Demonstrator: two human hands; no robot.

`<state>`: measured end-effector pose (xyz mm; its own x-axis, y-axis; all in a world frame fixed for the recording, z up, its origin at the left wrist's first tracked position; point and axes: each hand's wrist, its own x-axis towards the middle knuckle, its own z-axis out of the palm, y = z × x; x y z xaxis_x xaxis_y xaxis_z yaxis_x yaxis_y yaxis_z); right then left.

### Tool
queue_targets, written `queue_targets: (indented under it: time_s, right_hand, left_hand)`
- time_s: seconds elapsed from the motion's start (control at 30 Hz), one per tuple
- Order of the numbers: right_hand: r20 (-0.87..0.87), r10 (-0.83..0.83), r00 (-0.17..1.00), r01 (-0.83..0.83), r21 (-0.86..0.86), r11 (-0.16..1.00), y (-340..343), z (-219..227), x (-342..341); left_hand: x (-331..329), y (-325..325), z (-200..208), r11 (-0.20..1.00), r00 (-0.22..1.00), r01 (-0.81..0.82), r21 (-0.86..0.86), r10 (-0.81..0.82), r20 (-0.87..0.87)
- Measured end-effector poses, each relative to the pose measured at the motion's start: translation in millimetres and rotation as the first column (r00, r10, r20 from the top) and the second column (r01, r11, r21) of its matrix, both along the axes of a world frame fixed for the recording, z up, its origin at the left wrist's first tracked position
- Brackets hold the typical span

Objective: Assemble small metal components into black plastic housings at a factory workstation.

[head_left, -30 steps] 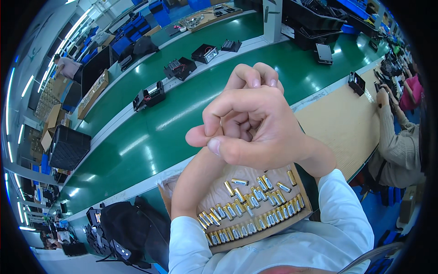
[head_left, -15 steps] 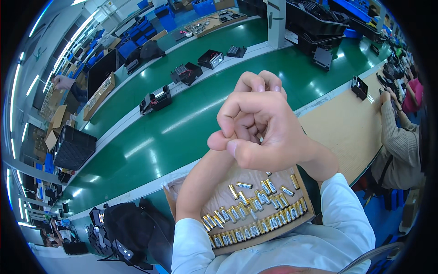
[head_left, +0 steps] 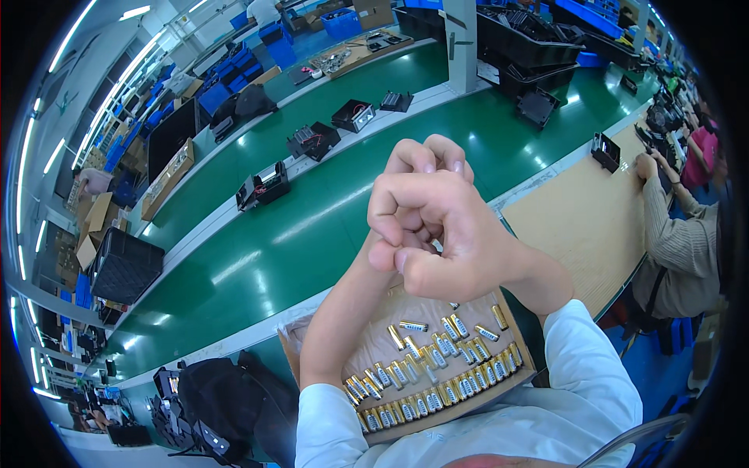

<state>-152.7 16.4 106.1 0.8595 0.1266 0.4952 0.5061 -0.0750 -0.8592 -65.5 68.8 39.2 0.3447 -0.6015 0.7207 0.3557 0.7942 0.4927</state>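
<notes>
A long green belt (head_left: 257,234) runs from the near left to the far right, with white rails along both edges. To its right lies a tan surface (head_left: 577,226), bare in its middle part. Several black devices (head_left: 265,183) with coloured wires sit apart from one another along the belt's far rail, and a black crate (head_left: 125,265) stands at the left beyond it. A black bag (head_left: 218,398) rests low at the near left.

Another person in a grey ribbed sleeve (head_left: 675,234) sits at the right end of the tan surface, hand at its far edge.

Directly below the wearer sits a shallow cardboard tray (head_left: 374,343), near edge close to the white shirt. It holds many small gold-and-dark batteries (head_left: 429,382): most lie side by side in rows along the near edge, a few lie loose and scattered farther up.

Both hands are raised well above the tray, pressed together in one knot. The right hand (head_left: 449,234) is in front, its grip curled shut, fingers folded against the left hand. The left hand (head_left: 421,160) sits behind, its fingers bent over the right. Whether either grip encloses a battery cannot be told; nothing shows between the fingers.
</notes>
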Motion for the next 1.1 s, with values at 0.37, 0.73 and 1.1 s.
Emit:
queue_targets:
  time_s: [0.37, 0.73, 1.1]
  right_hand:
    - [0.009, 0.034, 0.999, -0.034, -0.015, 0.999, -1, 2, -1]
    - [0.011, -0.007, 1.0, 0.008, -0.102, 0.995, 0, 7, -6]
    - [0.012, 0.045, 0.999, -0.044, -0.107, 0.993, -5, 5, -2]
  left_hand:
    - [1, 4, 4, 0.999, 0.999, -0.021, 0.048, 0.019, 0.033]
    - [-3, 9, 10, 0.998, 0.998, -0.025, 0.053, 0.021, 0.062]
    - [-5, 9, 12, 0.996, 0.998, -0.054, 0.067, 0.052, 0.035]
